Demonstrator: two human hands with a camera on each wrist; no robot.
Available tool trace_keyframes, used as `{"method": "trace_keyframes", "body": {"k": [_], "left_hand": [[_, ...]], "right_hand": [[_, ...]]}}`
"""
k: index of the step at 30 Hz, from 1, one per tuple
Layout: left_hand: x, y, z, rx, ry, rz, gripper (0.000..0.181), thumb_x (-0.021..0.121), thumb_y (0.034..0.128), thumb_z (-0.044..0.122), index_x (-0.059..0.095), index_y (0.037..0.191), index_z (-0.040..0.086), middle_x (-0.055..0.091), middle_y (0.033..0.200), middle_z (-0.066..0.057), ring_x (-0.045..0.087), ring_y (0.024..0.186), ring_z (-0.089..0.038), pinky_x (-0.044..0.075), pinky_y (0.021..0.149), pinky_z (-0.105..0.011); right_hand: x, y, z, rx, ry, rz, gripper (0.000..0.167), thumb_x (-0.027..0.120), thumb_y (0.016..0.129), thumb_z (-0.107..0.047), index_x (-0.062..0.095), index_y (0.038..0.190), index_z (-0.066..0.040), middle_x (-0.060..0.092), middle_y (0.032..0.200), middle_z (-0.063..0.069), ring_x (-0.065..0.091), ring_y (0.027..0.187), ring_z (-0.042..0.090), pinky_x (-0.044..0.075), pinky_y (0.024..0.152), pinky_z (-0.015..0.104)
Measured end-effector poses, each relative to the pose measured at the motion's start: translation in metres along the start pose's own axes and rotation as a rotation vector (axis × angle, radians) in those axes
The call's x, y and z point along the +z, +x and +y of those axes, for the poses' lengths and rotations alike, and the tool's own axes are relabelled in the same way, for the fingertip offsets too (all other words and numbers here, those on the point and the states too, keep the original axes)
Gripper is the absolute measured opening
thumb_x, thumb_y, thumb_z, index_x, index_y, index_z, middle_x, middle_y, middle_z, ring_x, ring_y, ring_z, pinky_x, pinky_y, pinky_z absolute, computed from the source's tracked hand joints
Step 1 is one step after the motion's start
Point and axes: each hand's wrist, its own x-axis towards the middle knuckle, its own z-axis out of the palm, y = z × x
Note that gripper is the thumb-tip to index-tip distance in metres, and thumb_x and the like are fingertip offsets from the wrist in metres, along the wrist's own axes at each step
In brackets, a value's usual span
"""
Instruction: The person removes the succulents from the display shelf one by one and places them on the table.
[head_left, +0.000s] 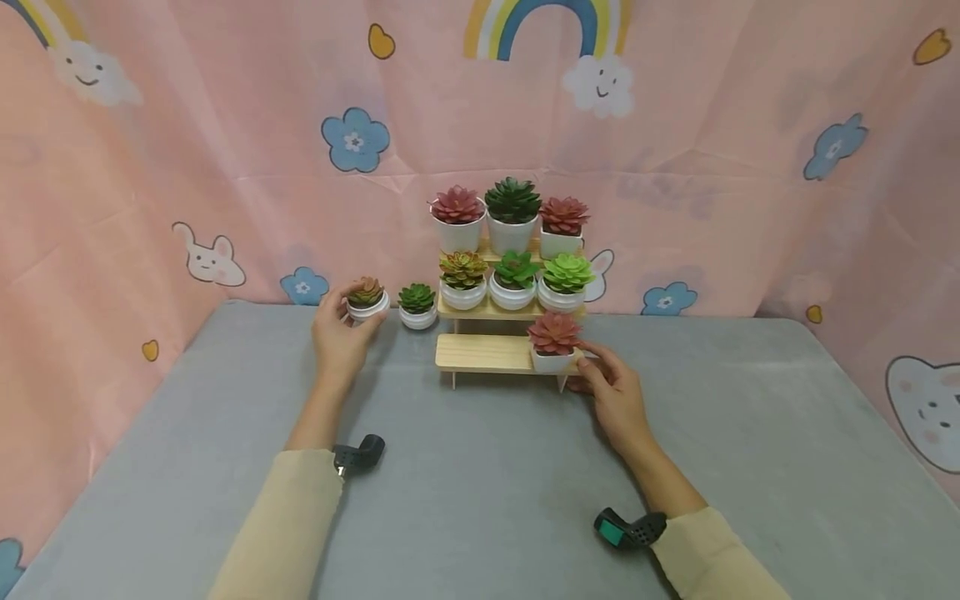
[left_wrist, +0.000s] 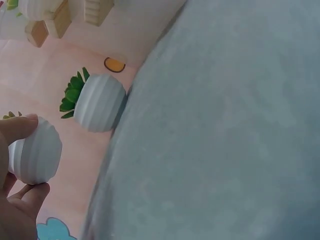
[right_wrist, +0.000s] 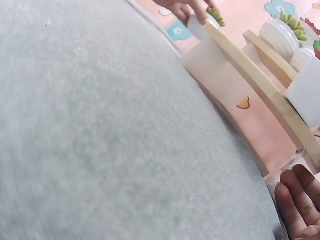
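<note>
At the left, my left hand (head_left: 341,329) grips a small orange-brown potted succulent (head_left: 367,307) by its ribbed round white pot, thumb and fingers on opposite sides. Just right of it, a dark green potted succulent (head_left: 417,307) stands on the table. My right hand (head_left: 618,396) holds the right end of a tiered wooden stand (head_left: 480,354), its thumb close beside a pink-red succulent in a square white pot (head_left: 553,342) on the bottom step. In the right wrist view, several fingertips (right_wrist: 295,192) lie by the stand's clear leg, below the board.
Three round-potted succulents (head_left: 512,282) line the middle step. The top step bears two tall round pots (head_left: 512,217) and a square pot (head_left: 562,229). A pink printed curtain (head_left: 697,233) hangs behind the grey table (head_left: 480,500).
</note>
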Motion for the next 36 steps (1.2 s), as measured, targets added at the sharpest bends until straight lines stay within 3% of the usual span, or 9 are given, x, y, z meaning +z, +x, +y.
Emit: {"method": "trace_keyframes", "body": {"k": [4, 9, 16, 22, 26, 31, 33, 36], "left_hand": [[-0.001, -0.001, -0.009, -0.061, -0.035, -0.014, 0.051, 0.080, 0.0830, 0.001, 0.062, 0.131, 0.001, 0.056, 0.141, -0.019, 0.056, 0.131, -0.038, 0.050, 0.108, -0.047], [-0.002, -0.003, -0.021, -0.165, -0.063, -0.010, 0.051, 0.079, 0.0838, -0.001, 0.063, 0.132, 0.005, 0.058, 0.143, -0.012, 0.058, 0.128, -0.029, 0.051, 0.101, -0.035], [-0.003, -0.005, -0.027, -0.172, -0.027, -0.062, 0.052, 0.080, 0.0837, 0.002, 0.063, 0.132, 0.009, 0.058, 0.144, -0.011, 0.061, 0.124, -0.029, 0.049, 0.087, -0.018], [-0.002, -0.005, -0.028, -0.169, -0.043, -0.060, 0.052, 0.079, 0.0840, 0.001, 0.062, 0.133, 0.008, 0.059, 0.143, -0.011, 0.061, 0.125, -0.028, 0.046, 0.082, -0.010], [0.001, -0.001, -0.025, -0.196, -0.004, -0.028, 0.051, 0.080, 0.0839, 0.003, 0.063, 0.132, 0.008, 0.060, 0.143, -0.011, 0.061, 0.124, -0.028, 0.047, 0.083, -0.016], [0.005, 0.010, -0.016, -0.184, 0.043, -0.030, 0.051, 0.081, 0.0829, 0.006, 0.064, 0.131, 0.009, 0.060, 0.142, -0.015, 0.060, 0.126, -0.032, 0.053, 0.097, -0.038], [0.008, 0.013, -0.013, -0.173, 0.044, -0.047, 0.051, 0.081, 0.0830, 0.007, 0.064, 0.131, 0.010, 0.059, 0.143, -0.015, 0.058, 0.130, -0.034, 0.052, 0.103, -0.045], [0.013, 0.015, -0.013, -0.156, 0.022, -0.039, 0.050, 0.080, 0.0831, 0.004, 0.064, 0.130, 0.009, 0.059, 0.142, -0.014, 0.057, 0.131, -0.033, 0.050, 0.106, -0.047]], "right_hand": [[0.000, 0.000, 0.000, 0.007, 0.002, -0.001, 0.035, 0.052, 0.106, -0.012, 0.057, 0.136, 0.004, 0.067, 0.094, -0.024, 0.068, 0.082, -0.002, 0.061, 0.074, 0.019], [0.000, 0.000, 0.001, 0.012, 0.000, -0.001, 0.036, 0.052, 0.106, -0.014, 0.057, 0.137, 0.002, 0.066, 0.094, -0.027, 0.068, 0.084, -0.003, 0.061, 0.074, 0.019], [-0.001, -0.001, 0.001, 0.022, -0.002, 0.009, 0.035, 0.052, 0.106, -0.014, 0.057, 0.137, 0.001, 0.065, 0.094, -0.026, 0.068, 0.084, -0.003, 0.060, 0.074, 0.019], [0.000, 0.000, 0.001, 0.012, 0.003, 0.004, 0.035, 0.052, 0.106, -0.014, 0.058, 0.136, 0.002, 0.066, 0.094, -0.025, 0.069, 0.084, -0.003, 0.061, 0.074, 0.019], [0.000, 0.002, 0.002, 0.012, 0.008, 0.007, 0.034, 0.053, 0.105, -0.012, 0.059, 0.136, 0.002, 0.066, 0.092, -0.025, 0.068, 0.082, -0.002, 0.060, 0.074, 0.019], [0.000, 0.003, 0.001, 0.018, 0.018, 0.010, 0.035, 0.053, 0.105, -0.012, 0.058, 0.136, 0.002, 0.067, 0.094, -0.023, 0.068, 0.082, -0.002, 0.061, 0.074, 0.019], [0.000, 0.003, 0.001, 0.019, 0.010, 0.007, 0.034, 0.053, 0.105, -0.013, 0.058, 0.136, 0.002, 0.071, 0.102, -0.011, 0.068, 0.083, -0.002, 0.061, 0.074, 0.020], [0.001, 0.002, -0.001, 0.020, -0.001, 0.001, 0.034, 0.052, 0.106, -0.012, 0.059, 0.136, 0.002, 0.071, 0.115, 0.014, 0.067, 0.084, -0.003, 0.060, 0.075, 0.019]]}}
